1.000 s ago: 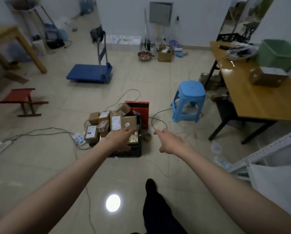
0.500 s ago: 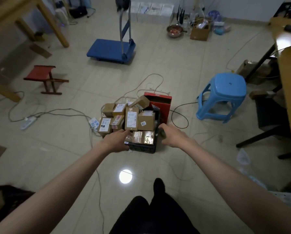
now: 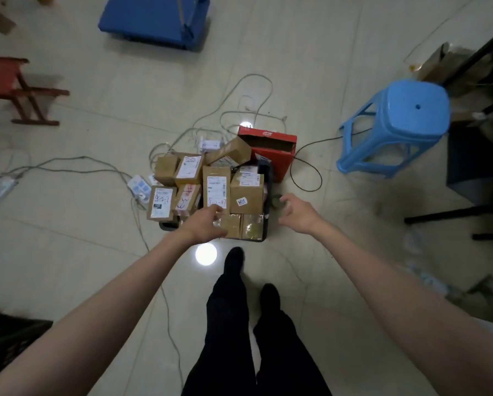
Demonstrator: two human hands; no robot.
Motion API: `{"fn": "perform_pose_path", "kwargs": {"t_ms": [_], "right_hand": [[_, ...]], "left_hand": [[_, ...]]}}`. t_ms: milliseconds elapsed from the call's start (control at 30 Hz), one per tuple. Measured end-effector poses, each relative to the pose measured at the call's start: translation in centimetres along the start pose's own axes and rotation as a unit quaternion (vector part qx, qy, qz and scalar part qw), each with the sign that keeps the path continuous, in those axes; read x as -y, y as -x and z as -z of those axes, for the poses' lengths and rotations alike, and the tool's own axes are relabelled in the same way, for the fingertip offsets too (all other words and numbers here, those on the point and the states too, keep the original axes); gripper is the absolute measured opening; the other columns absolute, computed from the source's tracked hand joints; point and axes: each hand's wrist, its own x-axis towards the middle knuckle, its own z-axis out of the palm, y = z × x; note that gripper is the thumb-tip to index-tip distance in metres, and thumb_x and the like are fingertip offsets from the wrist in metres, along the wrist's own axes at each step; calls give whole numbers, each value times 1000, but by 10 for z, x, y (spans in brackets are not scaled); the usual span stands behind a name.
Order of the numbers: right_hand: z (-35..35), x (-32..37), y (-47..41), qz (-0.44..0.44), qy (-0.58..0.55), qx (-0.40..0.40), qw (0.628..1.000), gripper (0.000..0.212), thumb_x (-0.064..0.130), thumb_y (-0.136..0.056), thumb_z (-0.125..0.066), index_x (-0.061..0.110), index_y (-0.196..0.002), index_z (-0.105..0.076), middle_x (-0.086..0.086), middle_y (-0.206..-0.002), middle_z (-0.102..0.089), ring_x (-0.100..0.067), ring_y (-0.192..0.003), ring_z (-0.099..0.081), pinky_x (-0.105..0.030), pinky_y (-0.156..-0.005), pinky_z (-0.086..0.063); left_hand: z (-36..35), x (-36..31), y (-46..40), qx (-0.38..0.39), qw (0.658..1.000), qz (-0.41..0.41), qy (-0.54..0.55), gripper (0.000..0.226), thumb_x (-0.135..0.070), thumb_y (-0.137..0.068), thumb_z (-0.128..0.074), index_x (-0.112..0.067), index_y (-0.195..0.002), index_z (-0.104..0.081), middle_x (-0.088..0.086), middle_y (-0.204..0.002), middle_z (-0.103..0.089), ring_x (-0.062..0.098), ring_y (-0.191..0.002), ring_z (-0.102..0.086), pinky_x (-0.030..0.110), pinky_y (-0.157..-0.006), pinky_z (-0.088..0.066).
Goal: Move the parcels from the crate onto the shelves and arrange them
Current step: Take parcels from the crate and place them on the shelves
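A black crate (image 3: pixel 268 195) stands on the floor, heaped with several brown cardboard parcels (image 3: pixel 246 192) carrying white labels. My left hand (image 3: pixel 204 224) reaches over the crate's near edge, fingers loosely curled above a tall labelled parcel (image 3: pixel 216 190) and small taped parcels (image 3: pixel 241 225); whether it touches them is unclear. My right hand (image 3: pixel 296 213) hovers just right of the crate, fingers relaxed and empty. No shelves are in view.
A red box (image 3: pixel 271 151) stands behind the crate. A blue stool (image 3: pixel 396 124) is at the right, a dark table leg (image 3: pixel 454 214) beyond it. Cables and a power strip (image 3: pixel 139 185) lie left of the crate. A blue trolley (image 3: pixel 154 18) and red stool (image 3: pixel 8 84) stand farther off.
The view has tilted down and closer to the crate. Both hands have come nearer the crate, the left over its near edge, the right beside its right wall.
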Motion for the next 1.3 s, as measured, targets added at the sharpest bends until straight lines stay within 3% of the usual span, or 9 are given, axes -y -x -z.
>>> {"fn": "perform_pose_path", "kwargs": {"t_ms": [133,267,400,500,567,833,1067,1167,1300], "right_hand": [[-7,-1,-69,-65,-85,4,994,58,13,-89,-68,11,-141,-45,-12,-113,-63,-22,-94,-57,-38,-88,-51],[-26,-7,-137,-121,-153,13,981,62,10,-92,-64,14,-148,-38,-13,-125,-58,-24,-109,-56,-45,-100,-50],[-49,-8,-189,-151,-194,26,969,67,13,-91,-68,16,-149,-35,-7,-137,-52,-23,-121,-52,-46,-105,-47],[-64,-9,-220,-174,-219,46,959,77,12,-90,-70,17,-154,-27,-7,-153,-40,-26,-138,-41,-34,-106,-41],[-70,-8,-237,-175,-228,46,957,75,10,-92,-69,17,-154,-27,-6,-154,-39,-24,-140,-38,-29,-97,-37],[-94,-16,-266,-185,-272,41,944,71,8,-88,-72,20,-148,-38,-4,-145,-48,-24,-135,-44,-39,-106,-41],[-96,-15,-255,-187,-294,1,937,64,1,-89,-68,17,-145,-41,-1,-134,-53,-13,-116,-48,-18,-77,-44],[-89,-12,-234,-184,-302,-13,935,62,2,-91,-65,18,-145,-41,3,-125,-52,-12,-112,-48,-14,-64,-40],[-74,-2,-191,-171,-329,-54,927,55,1,-93,-61,17,-142,-41,3,-123,-51,-12,-111,-49,-14,-65,-41]], "left_hand": [[11,10,-80,27,997,30,67,70,-27,-86,-71,-13,-146,-37,7,-124,-57,21,-103,-58,29,-83,-47],[4,23,-155,56,993,52,84,72,-33,-89,-68,-15,-149,-33,8,-144,-48,26,-125,-51,28,-87,-41],[-10,36,-214,56,984,88,144,75,-31,-87,-71,-12,-148,-32,10,-146,-45,28,-128,-48,35,-97,-45],[-22,43,-243,53,968,119,213,75,-28,-86,-73,-12,-147,-33,9,-147,-43,28,-129,-47,39,-102,-46],[-27,48,-256,56,960,128,243,72,-25,-87,-72,-14,-146,-34,8,-147,-44,27,-130,-47,35,-98,-46],[-38,51,-278,86,953,102,273,56,-20,-86,-73,-14,-136,-50,4,-132,-58,20,-119,-55,25,-83,-45],[-29,42,-265,69,954,82,280,55,-14,-85,-73,-11,-135,-50,3,-121,-59,11,-100,-53,12,-63,-41],[-21,34,-247,62,960,61,267,58,-15,-86,-72,-11,-138,-48,3,-123,-57,15,-107,-54,14,-70,-42],[-4,16,-202,61,959,35,273,62,-14,-87,-71,-12,-141,-42,2,-127,-53,16,-115,-52,25,-87,-44]]}}
